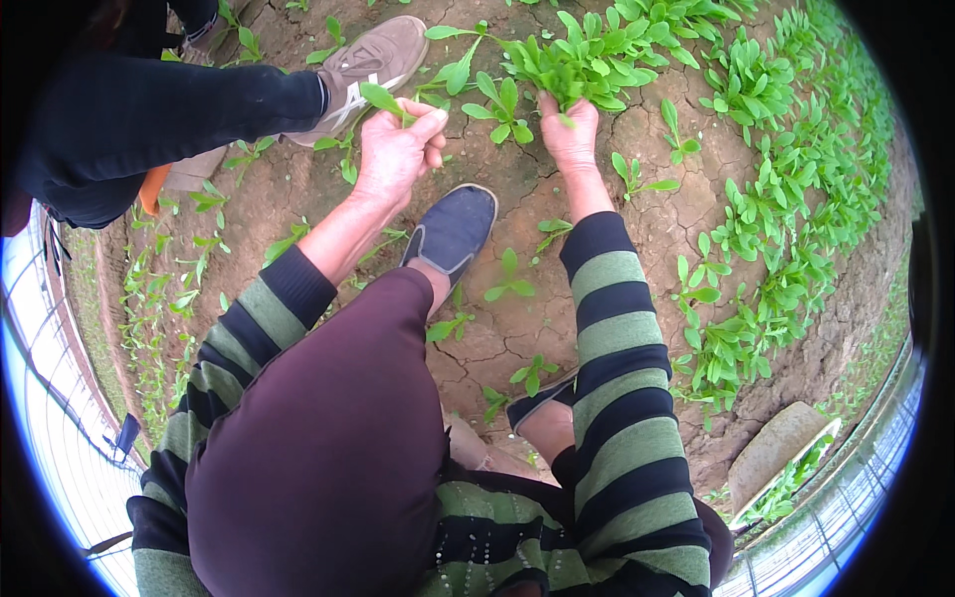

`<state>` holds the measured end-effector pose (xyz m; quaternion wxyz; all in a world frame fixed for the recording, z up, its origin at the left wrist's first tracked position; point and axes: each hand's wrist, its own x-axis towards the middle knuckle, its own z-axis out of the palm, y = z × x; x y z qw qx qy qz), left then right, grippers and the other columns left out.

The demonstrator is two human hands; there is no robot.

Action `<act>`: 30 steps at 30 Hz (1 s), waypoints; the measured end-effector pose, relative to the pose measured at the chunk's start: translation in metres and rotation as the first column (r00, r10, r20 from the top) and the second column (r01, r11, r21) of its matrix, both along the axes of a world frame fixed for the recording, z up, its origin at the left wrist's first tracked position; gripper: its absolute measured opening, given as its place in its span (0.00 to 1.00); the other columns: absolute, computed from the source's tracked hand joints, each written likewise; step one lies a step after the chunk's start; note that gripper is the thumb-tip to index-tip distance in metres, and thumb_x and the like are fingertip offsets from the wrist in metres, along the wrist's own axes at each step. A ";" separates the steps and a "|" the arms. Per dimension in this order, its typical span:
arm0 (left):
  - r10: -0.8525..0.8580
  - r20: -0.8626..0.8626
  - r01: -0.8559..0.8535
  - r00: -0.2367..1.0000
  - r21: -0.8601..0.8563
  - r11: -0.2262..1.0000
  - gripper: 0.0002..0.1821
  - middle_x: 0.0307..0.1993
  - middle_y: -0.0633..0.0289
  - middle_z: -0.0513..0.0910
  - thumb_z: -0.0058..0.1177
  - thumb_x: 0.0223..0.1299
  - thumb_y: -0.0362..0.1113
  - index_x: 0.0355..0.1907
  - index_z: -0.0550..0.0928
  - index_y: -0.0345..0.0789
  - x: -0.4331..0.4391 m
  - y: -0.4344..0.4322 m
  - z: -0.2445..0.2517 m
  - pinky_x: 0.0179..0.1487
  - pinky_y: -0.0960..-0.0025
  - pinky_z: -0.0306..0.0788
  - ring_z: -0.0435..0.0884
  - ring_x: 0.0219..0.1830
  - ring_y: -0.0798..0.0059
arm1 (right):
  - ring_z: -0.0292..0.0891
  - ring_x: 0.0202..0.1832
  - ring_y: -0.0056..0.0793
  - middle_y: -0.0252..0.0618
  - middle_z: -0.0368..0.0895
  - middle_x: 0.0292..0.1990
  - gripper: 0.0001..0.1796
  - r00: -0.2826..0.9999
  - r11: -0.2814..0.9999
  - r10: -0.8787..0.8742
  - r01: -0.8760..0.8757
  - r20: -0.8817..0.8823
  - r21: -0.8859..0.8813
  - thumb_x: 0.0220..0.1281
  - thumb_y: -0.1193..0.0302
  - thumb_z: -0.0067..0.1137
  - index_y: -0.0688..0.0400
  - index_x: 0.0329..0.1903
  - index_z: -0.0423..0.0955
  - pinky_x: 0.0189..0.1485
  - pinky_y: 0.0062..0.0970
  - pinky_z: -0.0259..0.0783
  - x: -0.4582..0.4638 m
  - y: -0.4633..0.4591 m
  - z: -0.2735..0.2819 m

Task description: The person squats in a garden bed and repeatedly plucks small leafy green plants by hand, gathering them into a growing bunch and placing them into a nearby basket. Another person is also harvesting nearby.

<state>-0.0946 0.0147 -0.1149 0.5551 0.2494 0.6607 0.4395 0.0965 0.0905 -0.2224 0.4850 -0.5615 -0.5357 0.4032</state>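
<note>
My left hand (393,153) pinches a small leafy green seedling (382,98) between thumb and fingers, close to another person's shoe. My right hand (570,138) is closed around the lower end of a bunch of leafy green seedlings (561,67). Its leaves fan out beyond my fingers and overlap plants behind, so where the bunch ends is hard to tell. Between my hands a single seedling (500,108) stands in the cracked soil (507,183). Two more seedlings, one small (677,134) and one with spread leaves (638,177), grow to the right of my right wrist.
Another person's dark-trousered leg (186,104) and brown sneaker (373,63) are at the upper left. My navy slip-on shoe (455,227) rests among scattered seedlings. Dense leafy plants (791,224) line the right side. A tilted container (776,448) at the lower right holds greens.
</note>
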 end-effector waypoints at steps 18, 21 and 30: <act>-0.181 0.406 0.218 0.896 -0.046 0.975 0.11 0.34 0.57 0.83 0.49 0.68 0.36 0.43 0.77 0.30 0.029 -0.022 0.014 0.34 0.72 0.79 0.83 0.30 0.74 | 0.82 0.39 0.50 0.51 0.82 0.33 0.20 0.767 0.832 0.555 -0.514 0.323 -0.209 0.57 0.63 0.64 0.62 0.45 0.70 0.40 0.41 0.75 -0.001 -0.072 0.115; -0.207 0.524 0.282 0.826 -0.066 0.957 0.14 0.43 0.54 0.83 0.47 0.71 0.37 0.50 0.77 0.29 0.041 -0.025 0.017 0.48 0.62 0.79 0.84 0.42 0.68 | 0.81 0.35 0.50 0.48 0.81 0.29 0.22 0.566 0.829 0.513 -0.523 0.646 -0.200 0.47 0.63 0.69 0.60 0.39 0.69 0.37 0.45 0.75 0.013 -0.073 0.129; -0.579 0.786 0.633 0.217 0.339 0.696 0.29 0.63 0.42 0.71 0.48 0.69 0.42 0.66 0.65 0.25 0.110 -0.012 0.083 0.64 0.56 0.70 0.74 0.62 0.51 | 0.81 0.35 0.44 0.50 0.83 0.32 0.17 0.772 0.814 0.578 -0.522 0.263 -0.256 0.55 0.68 0.65 0.62 0.45 0.75 0.41 0.36 0.76 0.142 -0.080 0.204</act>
